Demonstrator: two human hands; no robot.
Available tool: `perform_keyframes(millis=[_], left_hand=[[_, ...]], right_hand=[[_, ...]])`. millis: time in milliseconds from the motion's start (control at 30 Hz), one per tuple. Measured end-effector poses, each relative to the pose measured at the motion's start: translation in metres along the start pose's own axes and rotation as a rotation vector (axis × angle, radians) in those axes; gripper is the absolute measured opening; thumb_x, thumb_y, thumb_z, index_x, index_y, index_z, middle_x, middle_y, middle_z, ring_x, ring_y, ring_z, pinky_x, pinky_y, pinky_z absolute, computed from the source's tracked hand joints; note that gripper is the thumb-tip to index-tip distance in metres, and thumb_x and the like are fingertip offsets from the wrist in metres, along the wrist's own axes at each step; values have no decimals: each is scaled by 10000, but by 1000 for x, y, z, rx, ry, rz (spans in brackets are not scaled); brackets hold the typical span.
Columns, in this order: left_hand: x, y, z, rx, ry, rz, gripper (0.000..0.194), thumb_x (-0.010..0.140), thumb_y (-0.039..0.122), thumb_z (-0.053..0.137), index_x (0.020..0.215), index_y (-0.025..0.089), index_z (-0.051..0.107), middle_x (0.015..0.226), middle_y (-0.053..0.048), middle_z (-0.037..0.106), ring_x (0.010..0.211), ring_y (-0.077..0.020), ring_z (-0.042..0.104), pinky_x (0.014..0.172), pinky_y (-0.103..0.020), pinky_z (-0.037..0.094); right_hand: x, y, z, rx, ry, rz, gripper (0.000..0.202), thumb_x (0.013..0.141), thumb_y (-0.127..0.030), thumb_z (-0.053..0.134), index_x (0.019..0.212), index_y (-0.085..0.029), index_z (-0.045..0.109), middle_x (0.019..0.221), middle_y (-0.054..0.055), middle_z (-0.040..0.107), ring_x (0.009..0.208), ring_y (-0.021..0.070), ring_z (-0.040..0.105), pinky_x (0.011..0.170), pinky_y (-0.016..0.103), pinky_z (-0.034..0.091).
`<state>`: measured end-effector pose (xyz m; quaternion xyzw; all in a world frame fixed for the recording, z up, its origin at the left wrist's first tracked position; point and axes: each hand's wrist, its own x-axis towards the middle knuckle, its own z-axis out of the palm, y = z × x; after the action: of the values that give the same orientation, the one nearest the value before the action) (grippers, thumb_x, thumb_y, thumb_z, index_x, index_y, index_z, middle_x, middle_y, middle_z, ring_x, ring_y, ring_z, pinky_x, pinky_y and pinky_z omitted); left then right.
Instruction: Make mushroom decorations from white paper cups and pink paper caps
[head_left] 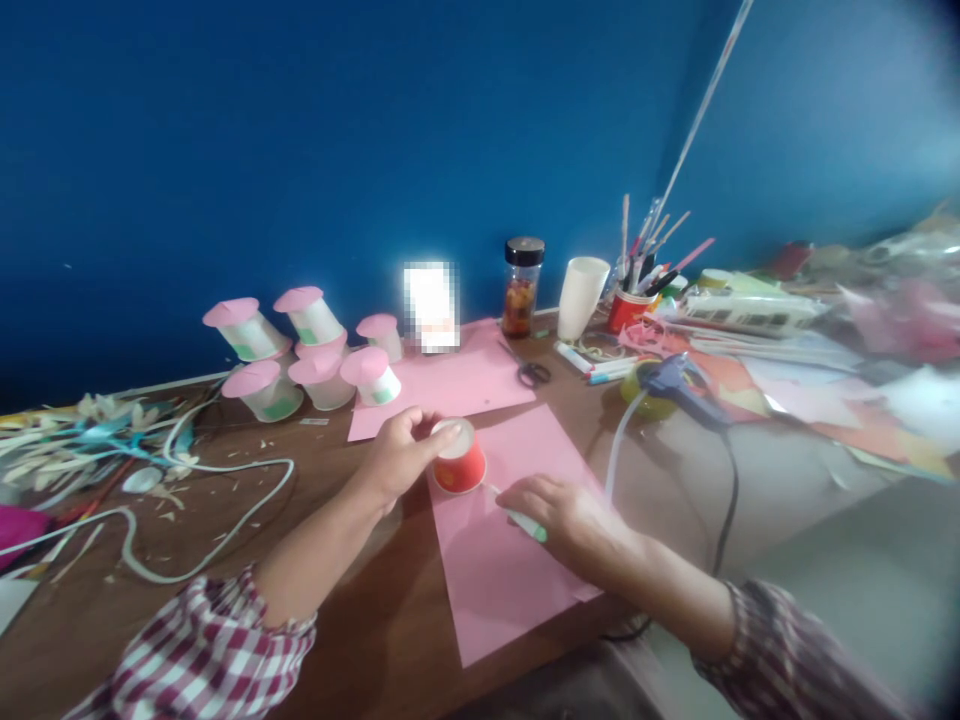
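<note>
An upside-down red paper cup (460, 470) stands on a sheet of pink paper (517, 590). My left hand (405, 450) grips this cup, its thumb lying on the white base. In my right hand (559, 515) is a marker (531, 525) with a white body and a green end, its tip down by the cup's rim at the right. Any mark on the paper there is too small to make out. Behind lies a second pink sheet (465, 375), with scissors (532, 374) at its right edge.
Several paper cups with pink disc tops (255, 378) stand at the back left. A white cord (247, 530) loops over the table on the left. To the right are a glue gun (682, 385), a jar (521, 290), a white cup (583, 295) and a red cup of brushes (628, 310).
</note>
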<state>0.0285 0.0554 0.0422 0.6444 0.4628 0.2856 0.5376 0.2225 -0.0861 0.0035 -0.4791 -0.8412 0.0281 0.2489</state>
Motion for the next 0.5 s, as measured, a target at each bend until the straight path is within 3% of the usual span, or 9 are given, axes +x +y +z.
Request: perform_keyframes(millis=[133,367,500], left_hand=[[0,0,0,-1,8,-2,383,675,483,734,880,176,631,862,-17,668,811,-172,602,777,-299,441],[-1,3,0,15,7,3,389,670,484,732,883,171,645,882,-37,690,832,-193,621,785,-311,446],[-2,4,0,29,28,-16,413,665,490,733,904,165,644,891,-45,692,840,-196,620,783,-314,448]], right_hand=[[1,-1,-3,19,101,69,188,926,-163,508,1099,-166,581,966,87,682,889,178,665,774,308,556],[9,-6,-12,172,424,228,255,919,-144,501,1156,-213,565,977,74,654,885,187,641,766,328,543],[9,-6,-4,187,471,209,313,911,-122,493,1203,-226,543,1035,82,648,945,206,627,801,351,535]])
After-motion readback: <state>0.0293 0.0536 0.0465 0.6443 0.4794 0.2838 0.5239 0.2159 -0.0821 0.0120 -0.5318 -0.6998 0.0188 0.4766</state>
